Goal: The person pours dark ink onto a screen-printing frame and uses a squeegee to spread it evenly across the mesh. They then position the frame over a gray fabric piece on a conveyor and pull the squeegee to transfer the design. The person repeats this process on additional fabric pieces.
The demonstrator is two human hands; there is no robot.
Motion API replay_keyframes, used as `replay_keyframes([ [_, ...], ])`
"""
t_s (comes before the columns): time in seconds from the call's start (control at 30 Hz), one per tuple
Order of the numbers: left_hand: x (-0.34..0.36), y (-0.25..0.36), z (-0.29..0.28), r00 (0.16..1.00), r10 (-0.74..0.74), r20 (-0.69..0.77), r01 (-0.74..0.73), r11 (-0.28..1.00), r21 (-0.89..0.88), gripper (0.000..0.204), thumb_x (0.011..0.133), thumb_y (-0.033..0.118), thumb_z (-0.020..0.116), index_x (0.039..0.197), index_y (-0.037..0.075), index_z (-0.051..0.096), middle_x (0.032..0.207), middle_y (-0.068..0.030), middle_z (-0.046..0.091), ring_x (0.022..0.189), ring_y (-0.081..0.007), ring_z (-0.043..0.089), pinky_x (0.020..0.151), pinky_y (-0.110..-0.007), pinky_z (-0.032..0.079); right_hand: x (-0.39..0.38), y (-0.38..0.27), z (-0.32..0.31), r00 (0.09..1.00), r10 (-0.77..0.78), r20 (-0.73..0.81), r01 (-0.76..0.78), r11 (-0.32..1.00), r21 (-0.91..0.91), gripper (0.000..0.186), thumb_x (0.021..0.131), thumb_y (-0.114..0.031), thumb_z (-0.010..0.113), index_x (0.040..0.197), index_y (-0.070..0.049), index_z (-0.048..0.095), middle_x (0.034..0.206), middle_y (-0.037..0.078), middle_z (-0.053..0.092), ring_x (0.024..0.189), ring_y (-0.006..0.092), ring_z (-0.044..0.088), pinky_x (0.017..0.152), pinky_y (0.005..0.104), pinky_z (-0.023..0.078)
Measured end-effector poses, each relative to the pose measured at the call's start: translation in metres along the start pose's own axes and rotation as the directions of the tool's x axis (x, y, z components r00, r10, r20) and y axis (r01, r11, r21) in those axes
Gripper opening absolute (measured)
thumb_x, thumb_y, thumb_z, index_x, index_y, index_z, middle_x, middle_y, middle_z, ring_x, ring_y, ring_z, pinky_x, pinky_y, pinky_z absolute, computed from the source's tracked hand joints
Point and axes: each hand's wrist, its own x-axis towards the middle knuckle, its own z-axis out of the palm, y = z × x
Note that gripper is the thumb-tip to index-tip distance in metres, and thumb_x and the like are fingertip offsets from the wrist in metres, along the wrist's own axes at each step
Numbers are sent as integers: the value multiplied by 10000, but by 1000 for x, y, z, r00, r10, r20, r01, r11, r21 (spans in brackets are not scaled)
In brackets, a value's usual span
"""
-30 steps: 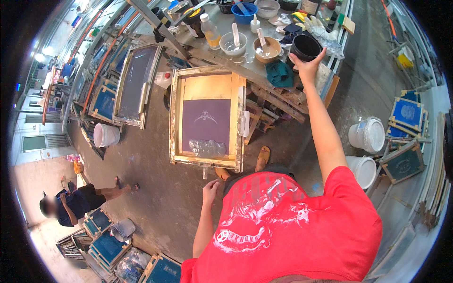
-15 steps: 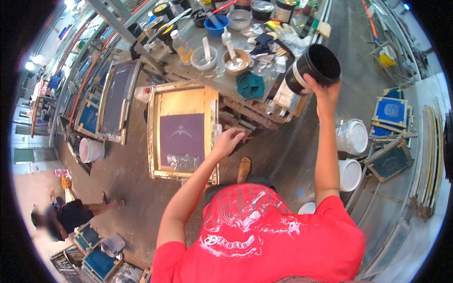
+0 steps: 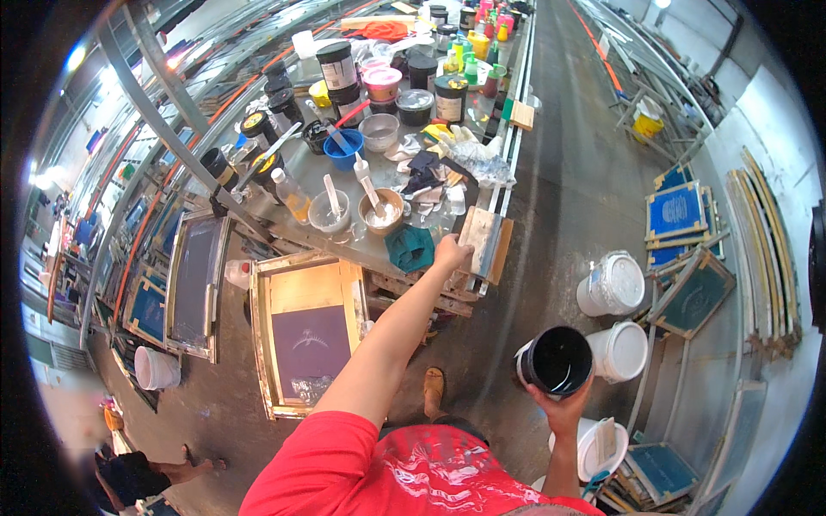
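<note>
My right hand [image 3: 555, 402] grips a black tub [image 3: 553, 357] from below, out over the floor, its dark inside showing. My left hand [image 3: 452, 254] is at the table's corner, fingers curled at the wooden squeegees [image 3: 483, 236]; what they hold is unclear. Just left of it lies a crumpled teal cloth [image 3: 411, 249]. Behind are a tan bowl [image 3: 387, 219] and a clear bowl [image 3: 323, 219], both with white spatulas, and dark rags [image 3: 430, 172].
The table [image 3: 288, 232] carries several tubs and bottles. A framed screen [image 3: 305, 344] stands below it. White buckets [image 3: 619, 357] and more screens [image 3: 693, 292] line the right side. A person in dark clothes [image 3: 129, 473] is at the lower left.
My right hand has lifted the black tub off the table and brought it down toward me. My left hand has reached up to the squeegees, and the view has turned toward the table.
</note>
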Motion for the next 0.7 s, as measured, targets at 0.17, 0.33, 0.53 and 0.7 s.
replay_keyframes([
  [0.17, -24, 2, -45, 956, -77, 284, 220, 827, -517, 352, 821, 125, 786, 1124, -32, 699, 931, -104, 734, 737, -199, 712, 647, -366, 587, -58, -12, 33, 987, 155, 44, -159, 977, 139, 1190, 580, -61, 955, 1526, -51, 234, 1456, 147, 437, 1348, 285, 468, 1137, 424, 401],
  [0.33, -150, -35, -137, 953, 23, 303, 259, 458, -850, 517, 891, 101, 720, 1345, 7, 490, 1129, -96, 670, 1038, -205, 674, 859, -375, 575, -81, -20, 78, 989, -27, 147, 12, 994, 105, 1187, 596, -99, 958, 1531, -27, 230, 1466, 167, 435, 1348, 299, 471, 1142, 439, 383],
  [0.53, -333, -176, -281, 947, -287, 143, 290, 577, -764, 543, 801, -6, 728, 1304, 21, 525, 1119, -73, 672, 1000, -203, 668, 762, -323, 553, -89, -40, 138, 941, -96, 325, 63, 992, 110, 1209, 597, -151, 967, 1538, -25, 220, 1457, 174, 450, 1348, 305, 477, 1150, 449, 369],
  [0.7, -433, -259, -353, 840, -467, -276, 192, 731, -655, 296, 853, 8, 665, 1142, 5, 601, 1002, -59, 656, 819, -146, 616, 663, -288, 486, -110, -57, 173, 920, -67, 387, 20, 992, 123, 1162, 629, -126, 952, 1529, -24, 226, 1459, 179, 447, 1351, 295, 474, 1142, 435, 377],
])
